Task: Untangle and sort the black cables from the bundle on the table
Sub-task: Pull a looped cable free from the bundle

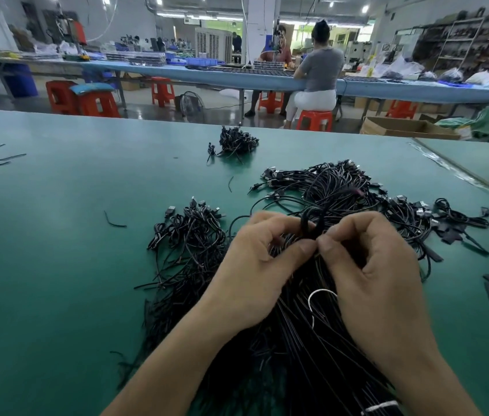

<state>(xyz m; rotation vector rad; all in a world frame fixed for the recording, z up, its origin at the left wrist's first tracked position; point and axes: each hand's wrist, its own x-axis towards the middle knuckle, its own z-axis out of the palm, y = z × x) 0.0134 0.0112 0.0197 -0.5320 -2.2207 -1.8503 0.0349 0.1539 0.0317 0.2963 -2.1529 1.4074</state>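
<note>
On the green desk (57, 235), a loose cable pile (189, 235) lies left of the hands. The left hand (255, 259), fingers curled, pinches a black cable loop (312, 223). The right hand (372, 265) pinches the same loop, thumbs nearly touching, above the main bundle (312, 355), which has a white tie (318, 298) around it.

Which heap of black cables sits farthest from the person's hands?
The small heap by the green table's far edge, lying alone; the bigger piles lie closer.
</note>
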